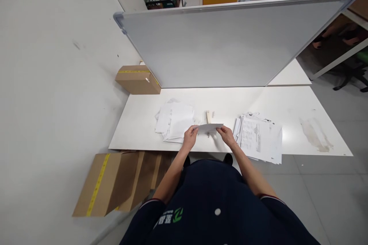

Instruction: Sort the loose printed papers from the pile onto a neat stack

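Between my two hands a sheet of paper point(210, 127) is stretched above the table, seen nearly edge-on. My left hand point(190, 137) pinches its left end, and my right hand point(226, 135) grips the right end. Just beyond the sheet lies a small pale object point(208, 116), partly covered by it; I cannot make out its kind. A loose stack of white papers point(175, 120) lies to the left of my left hand. Beside my right wrist is another untidy pile of printed papers point(260, 138), overhanging the table's front edge.
A whiteboard point(212, 46) stands upright along the back of the white table point(296, 122). One cardboard box point(138, 80) sits at the table's back left corner. More cardboard boxes point(106, 183) stand on the floor at the left, near the wall.
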`<state>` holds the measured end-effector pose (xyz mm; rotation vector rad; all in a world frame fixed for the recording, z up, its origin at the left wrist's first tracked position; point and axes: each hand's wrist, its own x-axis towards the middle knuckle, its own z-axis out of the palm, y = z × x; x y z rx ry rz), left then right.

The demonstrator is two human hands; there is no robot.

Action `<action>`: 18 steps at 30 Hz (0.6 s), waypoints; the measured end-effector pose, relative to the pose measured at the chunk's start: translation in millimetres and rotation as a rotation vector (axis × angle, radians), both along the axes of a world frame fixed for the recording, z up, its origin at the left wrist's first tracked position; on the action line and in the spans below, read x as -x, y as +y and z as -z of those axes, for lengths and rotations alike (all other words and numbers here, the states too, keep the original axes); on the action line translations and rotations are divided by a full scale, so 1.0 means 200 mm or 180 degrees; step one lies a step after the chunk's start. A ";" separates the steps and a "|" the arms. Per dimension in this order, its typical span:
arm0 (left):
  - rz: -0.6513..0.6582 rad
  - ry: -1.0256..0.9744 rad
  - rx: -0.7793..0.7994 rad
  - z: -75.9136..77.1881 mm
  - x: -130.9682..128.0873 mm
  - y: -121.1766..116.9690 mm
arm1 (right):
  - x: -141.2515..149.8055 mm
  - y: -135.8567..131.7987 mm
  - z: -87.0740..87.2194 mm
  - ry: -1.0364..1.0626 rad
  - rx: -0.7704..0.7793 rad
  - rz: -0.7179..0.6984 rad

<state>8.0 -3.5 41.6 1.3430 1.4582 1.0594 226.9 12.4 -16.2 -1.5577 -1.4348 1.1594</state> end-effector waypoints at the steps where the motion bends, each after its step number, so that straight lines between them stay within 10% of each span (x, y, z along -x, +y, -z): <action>1: -0.0010 -0.0021 0.0019 0.00 0.00 0.00 | 0.00 0.00 -0.01 -0.0039 0.0028 -0.0026; 14: -0.0636 -0.2461 0.0752 0.03 -0.01 0.01 | -0.03 -0.06 -0.45 -0.0114 -0.0136 -0.0865; 18: -0.0579 -0.2978 0.1073 0.11 -0.03 -0.01 | 0.00 -0.10 -0.60 -0.1062 -0.0181 -0.1297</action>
